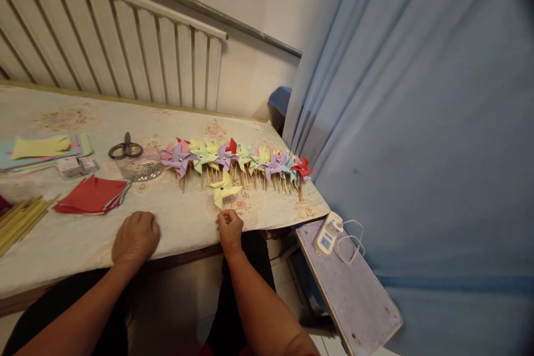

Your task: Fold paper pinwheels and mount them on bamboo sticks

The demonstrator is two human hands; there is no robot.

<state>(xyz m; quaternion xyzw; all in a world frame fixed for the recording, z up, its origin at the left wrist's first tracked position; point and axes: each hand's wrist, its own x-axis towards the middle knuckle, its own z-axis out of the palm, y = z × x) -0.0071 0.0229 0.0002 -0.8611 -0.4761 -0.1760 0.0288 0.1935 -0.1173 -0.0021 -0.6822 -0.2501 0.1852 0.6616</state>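
Near the table's front edge, my right hand is closed on the thin stick of a yellow pinwheel, pinched just below its blades. My left hand rests on the table as a loose fist, its fingertips turned under, and nothing shows sticking out of it. Beyond the hands stands a long row of finished pinwheels in purple, green, yellow, pink, blue and red on sticks. A stack of red paper squares lies beyond and left of my left hand. A bundle of wooden sticks lies at the far left.
Black-handled scissors and a clear dish of shiny pins lie behind the red paper. Small boxes and coloured paper sheets are further left. Right of the floral-covered table are a stool with a power strip and a blue curtain.
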